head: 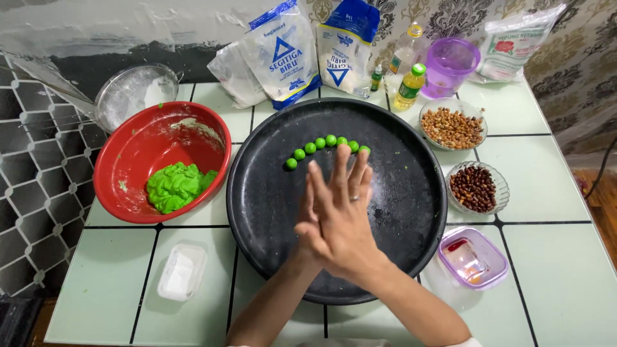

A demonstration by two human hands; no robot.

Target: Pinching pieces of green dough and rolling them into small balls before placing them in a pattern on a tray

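Note:
My two hands are pressed palm to palm above a round black tray (270,205). My right hand (340,218) lies on top, fingers straight, with a ring on one finger. Beneath it my left hand (307,204) shows only a fingertip edge and the thumb. Anything between the palms is hidden. Just beyond my fingertips, several small green dough balls (320,142) sit in a curved row on the tray. A red bowl (128,148) to the left holds a lump of green dough (173,186).
A floury metal sieve (135,93), flour bags (283,51), a small oil bottle (409,87) and a purple cup (450,64) stand at the back. Right of the tray are glass bowls of peanuts (453,125) and dark beans (474,187), and a purple-rimmed box (472,257). A white tub (182,272) sits front left.

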